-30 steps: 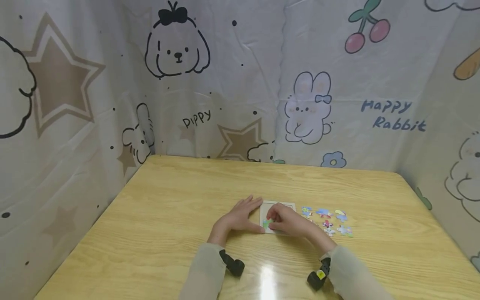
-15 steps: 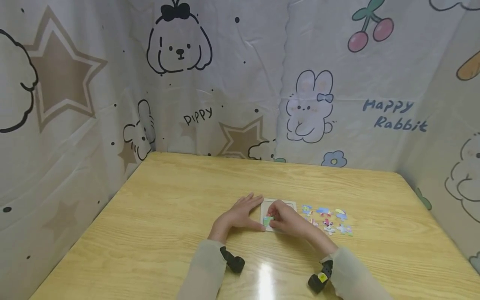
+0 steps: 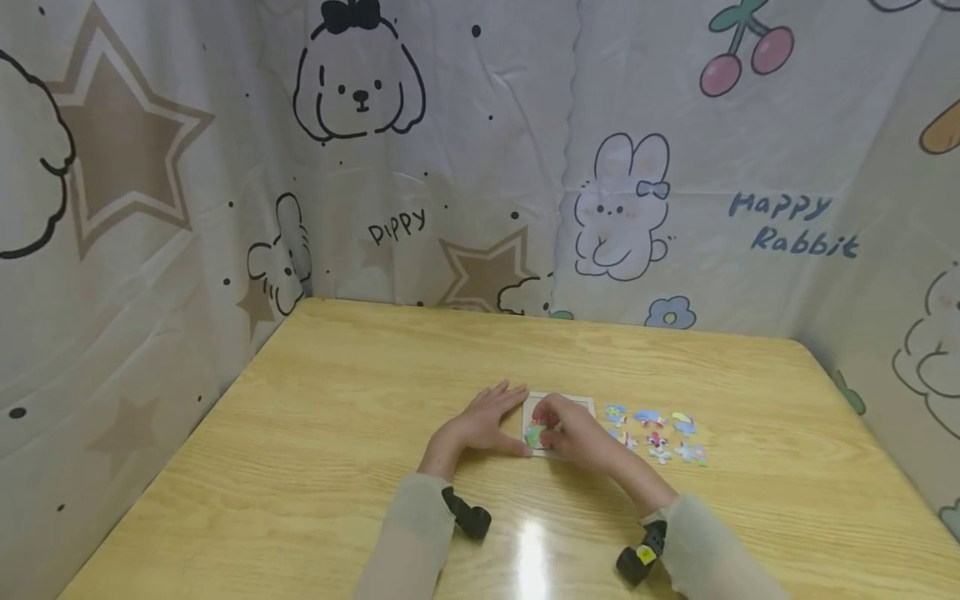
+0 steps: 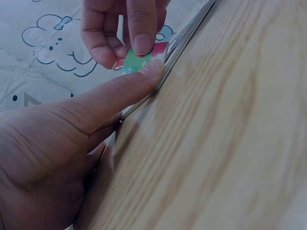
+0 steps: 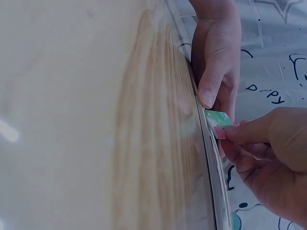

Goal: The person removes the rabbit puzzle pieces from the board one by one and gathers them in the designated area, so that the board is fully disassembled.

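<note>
My right hand (image 3: pixel 577 435) pinches a green and pink jigsaw piece (image 3: pixel 534 436) between thumb and fingers, at the near left corner of a pale puzzle tray (image 3: pixel 591 403). In the right wrist view this piece (image 5: pixel 218 119) is tilted against the tray's edge. My left hand (image 3: pixel 480 423) lies spread along the tray's left side, fingers at the far corner and thumb at the near one. The left wrist view has the left thumb's tip touching or just over the piece (image 4: pixel 136 63); contact is hard to tell. My right hand covers much of the tray's inside.
Several loose jigsaw pieces (image 3: pixel 651 417) in blue, pink and white lie in two rows right of the tray. All stand on a wooden table (image 3: pixel 337 400). A printed cloth (image 3: pixel 450 125) hangs behind and on both sides.
My right hand has shifted the green piece slightly at the corner, and its angle has changed. My left hand keeps its place by the tray. The head view has tipped a little downward.
</note>
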{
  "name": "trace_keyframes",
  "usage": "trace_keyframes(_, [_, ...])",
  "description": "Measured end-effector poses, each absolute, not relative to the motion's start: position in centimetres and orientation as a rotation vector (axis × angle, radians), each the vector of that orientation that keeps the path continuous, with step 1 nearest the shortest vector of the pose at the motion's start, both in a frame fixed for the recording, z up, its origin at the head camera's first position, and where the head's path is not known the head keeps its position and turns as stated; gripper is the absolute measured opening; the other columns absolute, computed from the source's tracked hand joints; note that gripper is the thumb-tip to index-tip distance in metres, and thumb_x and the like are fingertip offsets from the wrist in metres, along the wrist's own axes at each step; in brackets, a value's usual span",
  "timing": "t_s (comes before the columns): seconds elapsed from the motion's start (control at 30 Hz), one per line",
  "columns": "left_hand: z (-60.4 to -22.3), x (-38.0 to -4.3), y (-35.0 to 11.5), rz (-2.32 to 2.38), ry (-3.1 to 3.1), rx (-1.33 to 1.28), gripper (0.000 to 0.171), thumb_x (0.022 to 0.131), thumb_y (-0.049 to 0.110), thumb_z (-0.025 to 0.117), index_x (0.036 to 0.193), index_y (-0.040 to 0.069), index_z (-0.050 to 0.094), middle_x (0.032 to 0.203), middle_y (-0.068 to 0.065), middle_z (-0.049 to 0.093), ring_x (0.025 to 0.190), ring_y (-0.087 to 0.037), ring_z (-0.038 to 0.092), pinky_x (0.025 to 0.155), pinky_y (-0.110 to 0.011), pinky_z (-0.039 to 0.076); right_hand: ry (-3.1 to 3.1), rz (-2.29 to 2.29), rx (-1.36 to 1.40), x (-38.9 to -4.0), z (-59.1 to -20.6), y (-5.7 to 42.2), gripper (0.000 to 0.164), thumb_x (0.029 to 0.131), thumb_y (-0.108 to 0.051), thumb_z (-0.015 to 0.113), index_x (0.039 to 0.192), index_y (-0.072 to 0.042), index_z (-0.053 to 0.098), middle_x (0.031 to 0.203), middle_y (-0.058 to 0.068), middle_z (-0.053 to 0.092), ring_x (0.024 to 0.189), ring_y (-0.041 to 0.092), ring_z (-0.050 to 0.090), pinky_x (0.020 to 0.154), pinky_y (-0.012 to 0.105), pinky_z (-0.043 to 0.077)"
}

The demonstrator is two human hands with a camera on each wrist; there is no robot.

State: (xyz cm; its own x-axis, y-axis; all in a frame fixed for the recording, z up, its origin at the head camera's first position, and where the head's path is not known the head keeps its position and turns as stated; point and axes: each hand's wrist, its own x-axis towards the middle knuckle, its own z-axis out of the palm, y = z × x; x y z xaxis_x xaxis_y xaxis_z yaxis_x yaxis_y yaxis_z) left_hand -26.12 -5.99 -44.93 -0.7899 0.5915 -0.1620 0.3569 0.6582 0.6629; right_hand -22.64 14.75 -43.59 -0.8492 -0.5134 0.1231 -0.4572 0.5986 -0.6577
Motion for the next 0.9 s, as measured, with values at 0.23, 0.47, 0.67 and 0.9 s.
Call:
trace_keyframes(0.23, [-44.9,-26.1,-5.9,0.89,2.519,0.726,0.095,0.08,0.045,0.078,0.156,0.019,0.027,0.166,-0.001,0.017,0.156,-0.027,0.003,0.128,-0.051,0.005,2.741,-1.205,-0.712,-22.6,-44.2,15.7,0.019,0.088,0.004,0.063,0.106,-0.002,0.059,0.102,0.013,0.067,0.088,0.016,0.065,0.072,0.018,0.055])
trace_keyframes(0.47, [-44.7,-26.2,-5.9,0.883,2.527,0.746,0.095,0.08,0.044,0.078,0.156,0.018,0.026,0.166,-0.003,0.016,0.155,-0.029,0.004,0.127,-0.053,0.005,2.743,-1.231,-0.663,-22.1,-44.1,17.1,0.017,0.09,0.002,0.063,0.106,-0.001,0.059,0.101,0.013,0.067,0.089,0.016,0.063,0.071,0.018,0.054])
trace_keyframes(0.67, [-44.7,-26.2,-5.9,0.876,2.525,0.75,0.095,0.081,0.044,0.077,0.156,0.018,0.025,0.166,-0.002,0.016,0.156,-0.027,0.004,0.128,-0.051,0.003,2.735,-1.244,-0.607,-21.4,-44.0,18.4,0.016,0.092,0.0,0.062,0.107,-0.004,0.058,0.101,0.01,0.066,0.089,0.014,0.06,0.072,0.018,0.053])
trace_keyframes(0.9, [-44.8,-26.3,-5.9,0.865,2.521,0.765,0.095,0.081,0.043,0.077,0.156,0.018,0.024,0.166,0.0,0.016,0.156,-0.025,0.002,0.128,-0.048,0.0,2.753,-1.24,-0.578,-20.6,-43.9,19.8,0.017,0.091,-0.002,0.064,0.107,-0.005,0.059,0.1,0.009,0.066,0.087,0.011,0.058,0.07,0.018,0.052])
